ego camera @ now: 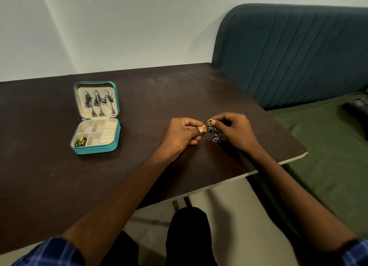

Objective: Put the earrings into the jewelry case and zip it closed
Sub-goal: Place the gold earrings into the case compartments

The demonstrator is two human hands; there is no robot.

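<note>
left hand (pixel 183 134): fingers curled, pinching a gold earring (pixel 202 129) just above the dark table (pixel 139 98). right hand (pixel 233 130): thumb and forefinger pinch a second gold earring (pixel 209 122); dark blue earrings (pixel 217 135) lie on the table under its fingers. the teal jewelry case (pixel 95 118) lies open, well to the left, silver earrings (pixel 99 103) in its lid, a green-gold piece (pixel 81 141) in a front compartment.

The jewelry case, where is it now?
In the head view, the jewelry case lies open on the table's left side, left of both hands.
</note>
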